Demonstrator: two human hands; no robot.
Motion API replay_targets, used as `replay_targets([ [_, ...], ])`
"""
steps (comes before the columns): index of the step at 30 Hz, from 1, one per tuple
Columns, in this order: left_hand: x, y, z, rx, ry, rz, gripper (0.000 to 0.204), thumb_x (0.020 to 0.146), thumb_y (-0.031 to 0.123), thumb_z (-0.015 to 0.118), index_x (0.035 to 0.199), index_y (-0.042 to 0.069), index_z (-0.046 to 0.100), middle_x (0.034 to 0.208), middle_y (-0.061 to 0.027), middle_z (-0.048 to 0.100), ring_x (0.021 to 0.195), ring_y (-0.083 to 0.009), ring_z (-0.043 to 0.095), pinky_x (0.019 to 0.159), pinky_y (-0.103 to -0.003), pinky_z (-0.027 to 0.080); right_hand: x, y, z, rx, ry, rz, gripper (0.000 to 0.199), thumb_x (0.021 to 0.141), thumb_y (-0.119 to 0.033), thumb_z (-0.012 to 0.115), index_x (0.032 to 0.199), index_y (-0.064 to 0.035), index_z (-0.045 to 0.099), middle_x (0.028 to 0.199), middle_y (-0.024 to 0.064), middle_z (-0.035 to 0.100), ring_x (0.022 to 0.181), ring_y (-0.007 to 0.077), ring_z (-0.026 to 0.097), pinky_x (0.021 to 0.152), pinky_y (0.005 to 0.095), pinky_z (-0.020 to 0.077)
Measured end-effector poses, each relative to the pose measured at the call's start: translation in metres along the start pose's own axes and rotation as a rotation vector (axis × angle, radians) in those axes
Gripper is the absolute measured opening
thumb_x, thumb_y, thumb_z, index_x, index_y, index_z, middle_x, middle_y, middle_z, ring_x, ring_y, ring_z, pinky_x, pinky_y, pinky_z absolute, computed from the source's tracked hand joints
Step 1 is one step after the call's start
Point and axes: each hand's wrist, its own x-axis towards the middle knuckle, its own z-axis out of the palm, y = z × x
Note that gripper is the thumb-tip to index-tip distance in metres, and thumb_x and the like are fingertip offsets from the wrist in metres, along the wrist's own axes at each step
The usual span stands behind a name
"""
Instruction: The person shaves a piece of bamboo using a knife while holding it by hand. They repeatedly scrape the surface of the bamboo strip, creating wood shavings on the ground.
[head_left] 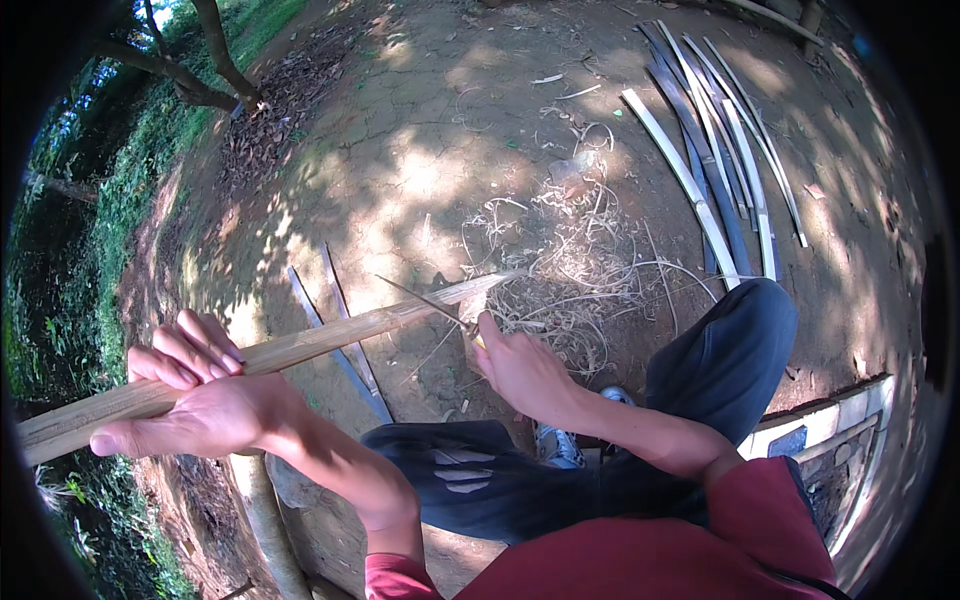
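Note:
A long, pale split-wood strip (325,336), possibly bamboo, slants from the left edge up to the middle of the view. My left hand (215,400) grips it near its lower left part, with the fingers curled over the top and the thumb lying along the near side. In my right hand (525,370) is a knife (428,302) with a thin blade; a bit of yellow shows at its mostly covered handle. The blade crosses the strip near its far end, pointing up and left. Whether its edge bites into the wood I cannot tell.
Curly shavings (590,250) lie heaped on the dirt ahead. A bundle of long split strips (715,150) lies at the far right, and two dark strips (345,340) lie beyond my left knee. A stone-filled bordered patch (830,440) is at right; a pole (262,520) stands lower left.

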Motion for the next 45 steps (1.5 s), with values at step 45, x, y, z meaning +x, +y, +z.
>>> replay_targets([
  [45,0.001,0.007,-0.002,-0.167,-0.119,-0.103,0.067,0.085,0.075,0.029,0.057,0.015,0.025,0.046,0.0000,0.027,0.041,-0.0106,0.026,0.037,-0.019,0.021,0.071,0.195,0.078,-0.164,0.069,0.328,0.025,0.091,-0.015,0.050,0.105,0.0051,0.051,0.081,0.0259,0.065,0.079,0.0430,0.065,0.071,0.0514,0.0515],
])
